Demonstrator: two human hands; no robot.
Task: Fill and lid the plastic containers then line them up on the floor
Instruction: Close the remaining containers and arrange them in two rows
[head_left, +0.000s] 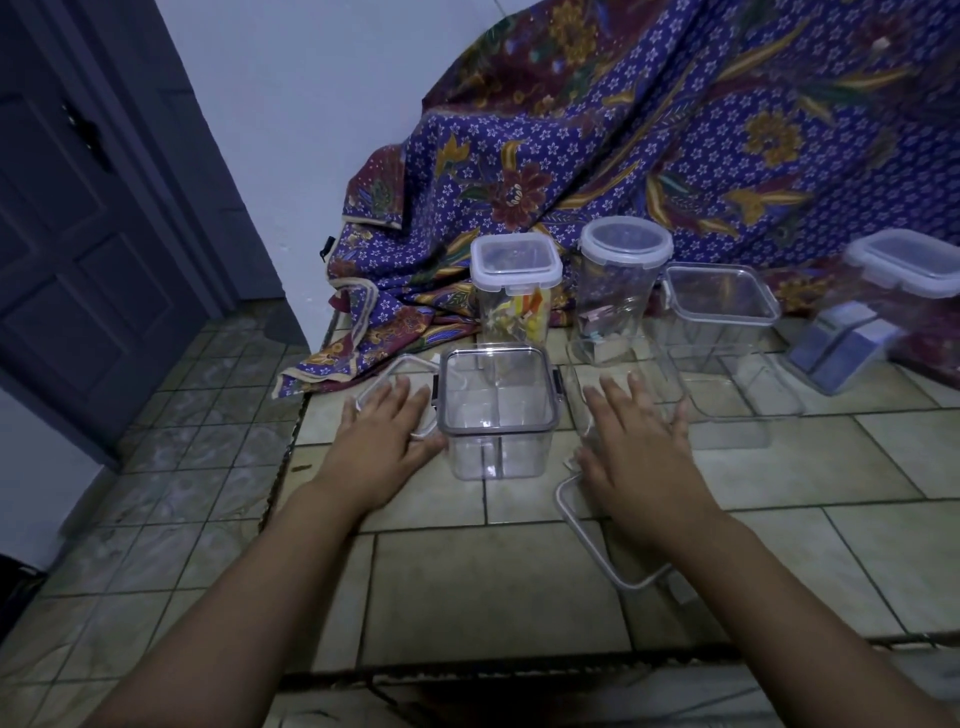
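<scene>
While left hand (382, 441) & right hand (636, 452) rest flat, gripping nothing, empty container (498, 441) betw. them looks light, stiff, slick: take opp. walls under rim.

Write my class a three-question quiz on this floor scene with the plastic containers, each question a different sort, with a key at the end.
1. True or false: the grey-rimmed container between the left hand and the right hand has its lid on.
2. Which lidded container holds yellow and orange pieces? A. the square container B. the round container C. neither
3. Fill in: the fingers of both hands are ____, gripping nothing.
Key: 1 false; 2 A; 3 straight.
</scene>
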